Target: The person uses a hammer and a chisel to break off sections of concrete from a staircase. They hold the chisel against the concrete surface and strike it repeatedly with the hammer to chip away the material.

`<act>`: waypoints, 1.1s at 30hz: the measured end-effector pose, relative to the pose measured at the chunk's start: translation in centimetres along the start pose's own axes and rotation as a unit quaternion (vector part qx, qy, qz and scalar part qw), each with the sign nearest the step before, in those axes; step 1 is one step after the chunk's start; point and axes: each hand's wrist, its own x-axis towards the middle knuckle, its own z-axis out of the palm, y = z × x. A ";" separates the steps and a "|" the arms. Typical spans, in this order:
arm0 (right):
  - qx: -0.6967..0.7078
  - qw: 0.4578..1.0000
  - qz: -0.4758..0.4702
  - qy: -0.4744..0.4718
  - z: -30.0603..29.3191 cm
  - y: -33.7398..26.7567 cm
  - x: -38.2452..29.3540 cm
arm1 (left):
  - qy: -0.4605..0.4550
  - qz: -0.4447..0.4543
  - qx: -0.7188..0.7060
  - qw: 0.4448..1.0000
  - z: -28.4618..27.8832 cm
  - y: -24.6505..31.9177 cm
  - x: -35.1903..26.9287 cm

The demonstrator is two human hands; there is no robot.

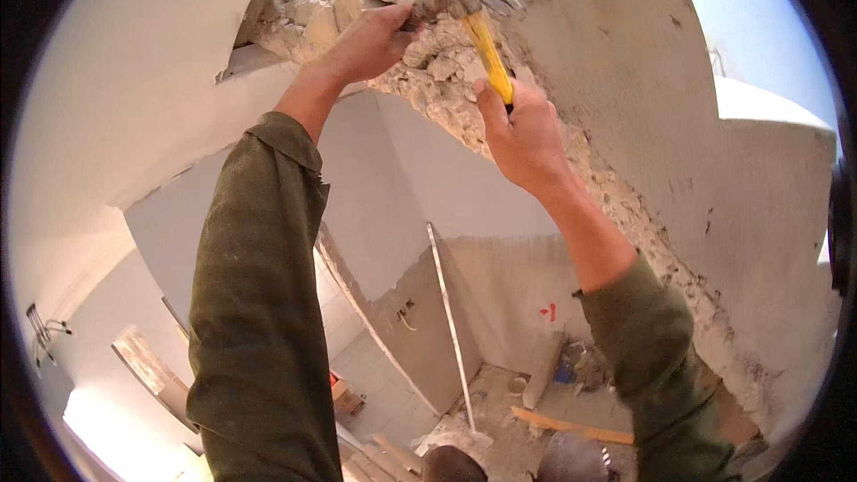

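My right hand [525,134] grips the yellow handle of a claw hammer [492,57]. The hammer's metal head is up at the top of the view, blurred, with its claw pointing right. Just left of the head is my left hand [375,40], its fingers curled against the broken masonry. Whether those fingers hold a tool cannot be made out, since blur and the hand itself hide it. Both hands are at a rough band of exposed rubble masonry [445,67] along the wall edge. Loose-looking broken chunks [331,10] lie beyond my left hand.
A plastered wall slab [622,67] with a stepped top rises at right. Far below, a long pole [448,321] leans against the wall. An orange-brown plank [569,425] and rubble [582,365] lie on the floor near my shoes [455,465]. Wires [43,331] stick out at left.
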 end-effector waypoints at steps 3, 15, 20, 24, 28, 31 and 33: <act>0.095 0.992 0.015 0.077 -2.0 -1.2 -0.6 | 0.004 0.000 0.027 1.000 -0.2 0.1 -0.3; 0.059 0.995 -0.024 0.076 -3.1 1.0 -3.6 | 0.073 -0.012 -0.011 0.997 0.7 0.4 -1.3; 0.052 0.991 -0.047 0.112 -9.1 2.6 -5.7 | 0.153 -0.048 -0.018 0.987 0.9 -0.1 -5.9; 0.000 0.992 -0.046 0.120 -12.3 4.6 -7.6 | 0.093 -0.109 -0.059 0.988 3.7 2.3 -13.8; -0.002 0.991 -0.041 0.127 -13.8 5.9 -9.4 | -0.110 -0.186 -0.087 0.972 7.1 10.1 -22.8; -0.044 0.984 -0.057 0.164 -13.9 7.1 -10.4 | -0.204 -0.216 -0.222 0.929 11.9 16.3 -30.7; -0.034 0.987 -0.061 0.144 -14.3 8.3 -11.0 | -0.212 -0.248 -0.334 0.884 15.8 20.1 -37.0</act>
